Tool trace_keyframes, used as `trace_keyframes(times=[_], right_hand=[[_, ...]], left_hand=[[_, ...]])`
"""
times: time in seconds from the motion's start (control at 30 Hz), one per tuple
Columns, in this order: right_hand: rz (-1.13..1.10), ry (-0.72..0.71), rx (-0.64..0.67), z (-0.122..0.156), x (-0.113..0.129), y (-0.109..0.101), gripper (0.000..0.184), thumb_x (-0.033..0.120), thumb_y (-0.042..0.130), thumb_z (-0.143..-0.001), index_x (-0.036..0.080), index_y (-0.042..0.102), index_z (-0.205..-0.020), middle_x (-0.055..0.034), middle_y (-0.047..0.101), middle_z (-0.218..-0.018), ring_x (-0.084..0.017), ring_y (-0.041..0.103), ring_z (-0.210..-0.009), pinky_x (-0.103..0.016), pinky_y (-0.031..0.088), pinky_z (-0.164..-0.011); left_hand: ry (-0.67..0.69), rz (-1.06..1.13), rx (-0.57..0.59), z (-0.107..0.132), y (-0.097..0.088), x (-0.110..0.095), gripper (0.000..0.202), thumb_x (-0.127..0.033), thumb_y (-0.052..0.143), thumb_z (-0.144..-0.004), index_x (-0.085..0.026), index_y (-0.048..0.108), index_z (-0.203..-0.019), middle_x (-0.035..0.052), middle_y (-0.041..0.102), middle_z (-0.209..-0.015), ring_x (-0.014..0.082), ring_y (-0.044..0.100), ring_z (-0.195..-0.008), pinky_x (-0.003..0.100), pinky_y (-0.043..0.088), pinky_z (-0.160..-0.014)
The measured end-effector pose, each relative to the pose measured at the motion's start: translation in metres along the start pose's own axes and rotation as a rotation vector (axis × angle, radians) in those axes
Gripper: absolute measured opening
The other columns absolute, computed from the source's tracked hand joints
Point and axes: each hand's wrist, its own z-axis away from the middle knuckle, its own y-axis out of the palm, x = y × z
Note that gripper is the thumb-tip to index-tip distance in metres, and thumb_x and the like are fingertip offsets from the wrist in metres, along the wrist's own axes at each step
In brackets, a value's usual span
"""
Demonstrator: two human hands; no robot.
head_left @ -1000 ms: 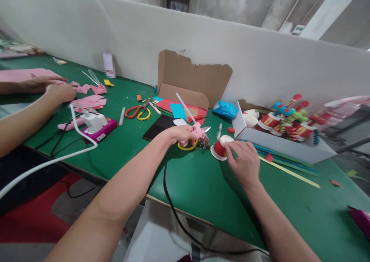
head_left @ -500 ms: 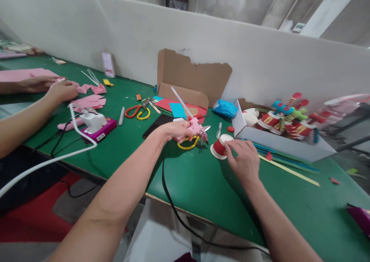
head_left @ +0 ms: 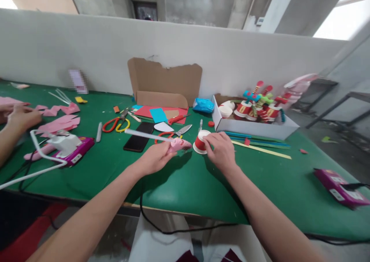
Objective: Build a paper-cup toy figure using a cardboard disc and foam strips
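Observation:
My left hand [head_left: 156, 156] is wrapped round a pink hot glue gun [head_left: 179, 144], its nozzle toward the cup. A long clear glue stick [head_left: 147, 135] juts from the gun's back end. Beside the nozzle, a red and white paper cup [head_left: 200, 143] stands upside down on the green table [head_left: 173, 192]. My right hand [head_left: 220, 149] has thumb and fingers closed on the cup's right side. Behind the gun lie open scissors [head_left: 182, 130] with red handles, a white paper piece [head_left: 163, 127] and a black phone [head_left: 139, 137].
A white box [head_left: 254, 129] of decorated cups stands at the right, with paper strips [head_left: 263, 149] before it. Scissors with red and yellow handles [head_left: 117, 123] lie left. A purple power strip [head_left: 78, 152] sits near another person's hand [head_left: 23, 117]. A cord hangs over the front edge.
My left hand has turned the glue gun, so the glue stick now slants left instead of up. My right hand stays on the cup. The camera view has swung right.

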Motion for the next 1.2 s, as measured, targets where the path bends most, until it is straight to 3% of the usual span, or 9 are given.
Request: trace_keyframes(times=[0.13, 0.27, 0.37, 0.83, 1.2], right_hand=[[0.016, 0.032, 0.024, 0.0, 0.001, 0.0, 0.024, 0.025, 0.046, -0.092, 0.019, 0.067, -0.085, -0.0062, 0.068, -0.086, -0.02, 0.052, -0.081, -0.035, 0.037, -0.076], [0.027, 0.043, 0.026, 0.0, 0.002, 0.0, 0.024, 0.025, 0.046, -0.092, 0.019, 0.067, -0.082, -0.0057, 0.068, -0.085, -0.019, 0.05, -0.08, -0.034, 0.036, -0.076], [0.025, 0.05, 0.03, 0.0, 0.003, -0.001, 0.023, 0.025, 0.046, -0.092, 0.019, 0.067, -0.082, -0.0053, 0.068, -0.086, -0.02, 0.048, -0.081, -0.034, 0.036, -0.076], [0.03, 0.056, 0.038, 0.001, 0.003, 0.0, 0.027, 0.025, 0.042, -0.093, 0.02, 0.066, -0.082, -0.0054, 0.067, -0.087, -0.019, 0.047, -0.08, -0.034, 0.033, -0.072], [0.039, 0.059, 0.033, 0.001, 0.004, 0.0, 0.024, 0.024, 0.045, -0.092, 0.02, 0.067, -0.082, -0.0049, 0.068, -0.087, -0.02, 0.046, -0.079, -0.034, 0.033, -0.072]], left_hand=[[0.168, -0.084, 0.07, 0.005, 0.002, -0.008, 0.039, -0.033, 0.03, -0.095, -0.026, 0.049, -0.128, 0.0049, 0.061, -0.12, 0.0193, 0.059, -0.105, 0.03, 0.046, -0.089], [0.126, -0.229, 0.118, 0.007, 0.006, -0.012, 0.033, -0.032, 0.032, -0.094, -0.023, 0.055, -0.116, 0.0048, 0.066, -0.103, 0.0184, 0.063, -0.089, 0.028, 0.049, -0.077], [0.138, -0.321, 0.154, 0.005, 0.011, -0.009, 0.027, -0.028, 0.041, -0.09, -0.021, 0.057, -0.111, 0.0053, 0.068, -0.096, 0.0192, 0.063, -0.088, 0.028, 0.048, -0.078], [0.264, -0.514, 0.121, 0.005, 0.014, -0.005, 0.036, -0.024, 0.042, -0.092, -0.018, 0.046, -0.127, 0.0099, 0.066, -0.111, 0.0205, 0.064, -0.096, 0.032, 0.05, -0.082], [0.342, -0.56, 0.13, 0.0, 0.013, -0.004, 0.04, -0.018, 0.039, -0.091, -0.02, 0.041, -0.131, 0.009, 0.065, -0.109, 0.0195, 0.063, -0.094, 0.032, 0.048, -0.082]])
